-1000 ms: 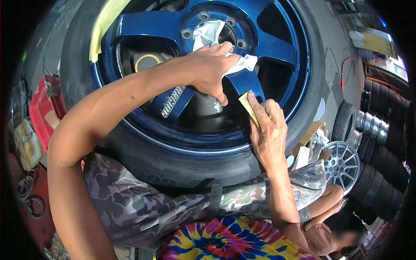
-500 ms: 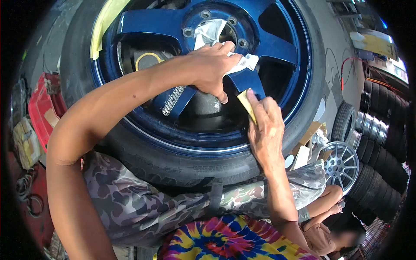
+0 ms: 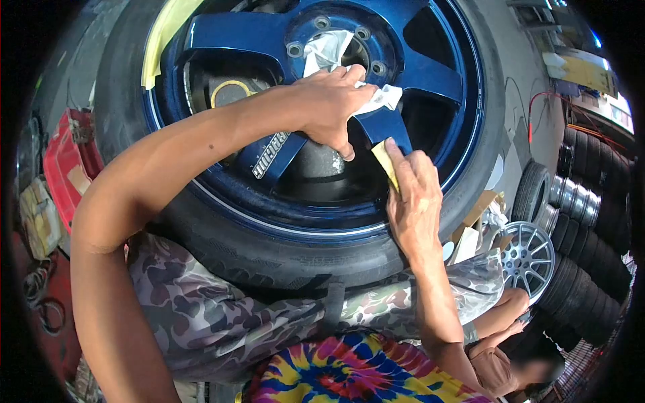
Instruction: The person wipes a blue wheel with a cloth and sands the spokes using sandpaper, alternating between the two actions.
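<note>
A blue multi-spoke wheel rim, fitted in a black tyre, lies face up before me. My left hand is over the hub, its fingers curled on a crumpled white cloth that sticks out on both sides; the thumb points down between two spokes. My right hand pinches a folded yellow piece of what looks like sandpaper at the outer end of the lower right spoke. White lettering marks another spoke. Yellow masking tape lines the upper left rim edge.
At the left is a red plastic container. A silver wheel stands on the right, near stacked tyres and a loose tyre. Another person sits at the lower right. A cable hangs at the upper right.
Almost nothing differs. The view has shifted slightly; both hands keep nearly the same places on the wheel, with the cloth and the yellow piece still in them.
</note>
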A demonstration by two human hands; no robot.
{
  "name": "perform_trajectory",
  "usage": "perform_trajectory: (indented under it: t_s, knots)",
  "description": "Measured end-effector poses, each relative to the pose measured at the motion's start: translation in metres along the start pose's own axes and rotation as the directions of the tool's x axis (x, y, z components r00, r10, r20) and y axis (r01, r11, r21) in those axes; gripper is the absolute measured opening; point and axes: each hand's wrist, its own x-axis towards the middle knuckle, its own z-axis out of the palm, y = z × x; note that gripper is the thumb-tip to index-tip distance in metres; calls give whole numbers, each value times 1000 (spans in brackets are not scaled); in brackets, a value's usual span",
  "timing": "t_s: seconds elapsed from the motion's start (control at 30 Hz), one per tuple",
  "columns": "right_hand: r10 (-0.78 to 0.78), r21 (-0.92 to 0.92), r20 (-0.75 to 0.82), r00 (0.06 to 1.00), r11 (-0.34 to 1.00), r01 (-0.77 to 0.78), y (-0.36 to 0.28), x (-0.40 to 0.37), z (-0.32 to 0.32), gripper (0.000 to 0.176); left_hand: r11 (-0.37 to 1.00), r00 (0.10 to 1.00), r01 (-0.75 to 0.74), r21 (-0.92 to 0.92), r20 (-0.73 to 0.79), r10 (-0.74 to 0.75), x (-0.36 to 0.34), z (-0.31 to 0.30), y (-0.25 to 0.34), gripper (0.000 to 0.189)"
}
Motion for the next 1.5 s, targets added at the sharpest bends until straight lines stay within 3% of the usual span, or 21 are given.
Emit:
perform_trajectory:
  t_s: [0.4, 0.77, 0.9, 1.4, 1.5]
  knots:
    - [-4, -53, 39, 999, 999, 6, 6, 1, -4, 66, 1000, 1000, 1, -4, 15, -1, -1, -3, 2, 124]
    - [-38, 10, 8, 999, 999, 38, 2, 0, 1, 65, 999, 997, 26, -39, 71, -23, 1, -7, 5, 125]
    - [-40, 2, 3, 999, 999, 40, 8, 1, -2, 63, 1000, 1000, -3, 4, -4, 3, -1, 0, 1, 125]
    - [-37, 2, 57, 998, 999, 37, 1, -11, -2, 63, 1000, 999, -24, 9, -33, 24, 0, 2, 1, 122]
    - [-67, 11, 1, 998, 998, 67, -2, 2, 1, 66, 1000, 1000, -3, 2, 27, 3, 1, -3, 4, 122]
